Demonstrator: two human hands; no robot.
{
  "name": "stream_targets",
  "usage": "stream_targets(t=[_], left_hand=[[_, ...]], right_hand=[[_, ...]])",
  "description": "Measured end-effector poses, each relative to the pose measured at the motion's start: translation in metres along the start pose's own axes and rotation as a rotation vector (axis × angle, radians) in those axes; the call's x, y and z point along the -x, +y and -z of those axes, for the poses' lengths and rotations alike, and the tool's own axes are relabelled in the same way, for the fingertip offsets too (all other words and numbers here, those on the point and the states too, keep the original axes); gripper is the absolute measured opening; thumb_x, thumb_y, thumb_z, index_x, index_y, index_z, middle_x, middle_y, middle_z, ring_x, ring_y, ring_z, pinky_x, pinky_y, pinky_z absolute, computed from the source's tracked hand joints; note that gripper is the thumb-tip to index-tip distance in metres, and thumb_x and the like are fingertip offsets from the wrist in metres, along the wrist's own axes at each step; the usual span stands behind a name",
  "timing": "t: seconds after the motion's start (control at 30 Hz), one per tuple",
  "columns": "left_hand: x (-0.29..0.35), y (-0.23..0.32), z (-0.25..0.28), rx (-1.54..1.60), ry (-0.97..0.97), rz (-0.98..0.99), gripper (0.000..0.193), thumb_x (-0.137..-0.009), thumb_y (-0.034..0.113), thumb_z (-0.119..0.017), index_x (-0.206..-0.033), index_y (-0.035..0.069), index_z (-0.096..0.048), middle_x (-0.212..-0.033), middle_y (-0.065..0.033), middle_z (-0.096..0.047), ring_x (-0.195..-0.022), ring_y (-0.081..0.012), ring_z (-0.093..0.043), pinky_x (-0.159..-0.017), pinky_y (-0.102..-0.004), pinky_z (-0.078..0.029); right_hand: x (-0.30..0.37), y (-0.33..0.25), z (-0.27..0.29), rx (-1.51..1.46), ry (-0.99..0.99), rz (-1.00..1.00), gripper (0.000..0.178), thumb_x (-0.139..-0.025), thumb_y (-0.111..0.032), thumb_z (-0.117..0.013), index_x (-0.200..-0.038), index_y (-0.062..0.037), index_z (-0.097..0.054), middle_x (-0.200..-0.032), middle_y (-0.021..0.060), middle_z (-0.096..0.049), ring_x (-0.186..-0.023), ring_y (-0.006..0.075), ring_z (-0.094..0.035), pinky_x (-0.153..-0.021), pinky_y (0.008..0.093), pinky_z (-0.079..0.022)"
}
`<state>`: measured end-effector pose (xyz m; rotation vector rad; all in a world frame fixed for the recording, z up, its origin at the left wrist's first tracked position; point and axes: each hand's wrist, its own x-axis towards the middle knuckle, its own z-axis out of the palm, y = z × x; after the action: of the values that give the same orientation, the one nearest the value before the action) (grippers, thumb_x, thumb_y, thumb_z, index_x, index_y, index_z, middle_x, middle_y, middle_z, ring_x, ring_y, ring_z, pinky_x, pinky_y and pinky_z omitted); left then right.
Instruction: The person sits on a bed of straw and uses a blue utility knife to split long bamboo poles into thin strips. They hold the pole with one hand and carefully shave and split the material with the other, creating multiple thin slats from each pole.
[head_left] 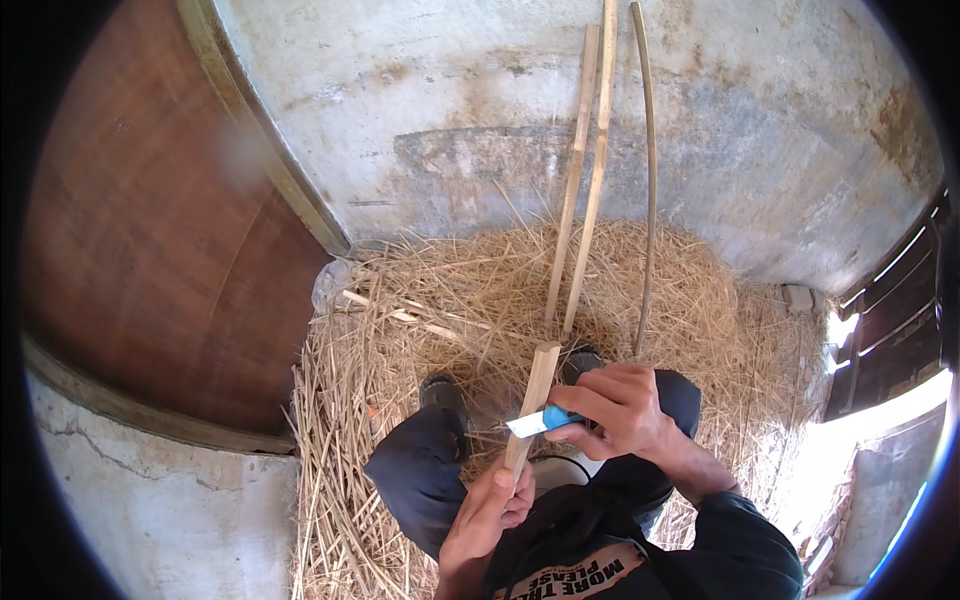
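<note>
A pale squared wooden stick (541,378) slants upward in front of my body, its far end pointing away from me. Around its near end, my left hand (487,514) is closed, thumb along the wood. My right hand (622,408) grips the blue handle of a utility knife (541,420). The knife's wide blade lies across the stick, a little beyond my left hand, and appears to touch it. How deep the edge sits in the wood I cannot tell.
Straw (400,270) covers the floor around my boots. Two squared wooden poles (586,205) and a thin round pole (648,150) lean against the stained wall (780,120). A brown door panel (150,250) stands at left; dark slats (895,310) are at right.
</note>
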<state>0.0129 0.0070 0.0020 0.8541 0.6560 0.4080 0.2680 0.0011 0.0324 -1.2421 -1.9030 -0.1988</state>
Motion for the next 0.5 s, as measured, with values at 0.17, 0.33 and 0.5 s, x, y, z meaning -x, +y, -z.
stream_targets(t=[0.17, 0.33, 0.5], left_hand=[[-0.003, -0.007, 0.002, -0.217, 0.118, -0.119, 0.055, -0.116, 0.055, -0.042, -0.107, 0.004, -0.059, -0.078, 0.0002, -0.047, -0.064, -0.0084, -0.04, -0.056, -0.0258, -0.033], [-0.001, 0.0, -0.009, -0.53, 0.235, -0.314, 0.048, -0.119, 0.04, -0.037, -0.106, 0.0, -0.06, -0.072, -0.0049, -0.051, -0.061, -0.0145, -0.05, -0.058, -0.0316, -0.042], [0.001, 0.005, -0.016, -0.655, 0.283, -0.381, 0.048, -0.119, 0.039, -0.037, -0.106, -0.001, -0.06, -0.072, -0.007, -0.054, -0.062, -0.0183, -0.054, -0.06, -0.0347, -0.046]], right_hand=[[0.002, -0.005, -0.003, 0.053, -0.002, -0.004, 0.04, -0.079, -0.043, -0.089, -0.104, -0.0131, -0.078, -0.067, -0.0027, -0.057, -0.05, 0.017, -0.057, -0.048, 0.0313, -0.042], [-0.002, -0.007, 0.0, 0.06, -0.006, -0.008, 0.039, -0.08, -0.043, -0.089, -0.103, -0.0133, -0.078, -0.066, -0.0033, -0.057, -0.05, 0.0163, -0.057, -0.048, 0.0307, -0.042], [-0.007, -0.008, 0.005, 0.065, -0.009, 0.008, 0.038, -0.08, -0.044, -0.089, -0.102, -0.014, -0.077, -0.066, -0.0038, -0.057, -0.05, 0.0156, -0.057, -0.048, 0.0301, -0.041]])
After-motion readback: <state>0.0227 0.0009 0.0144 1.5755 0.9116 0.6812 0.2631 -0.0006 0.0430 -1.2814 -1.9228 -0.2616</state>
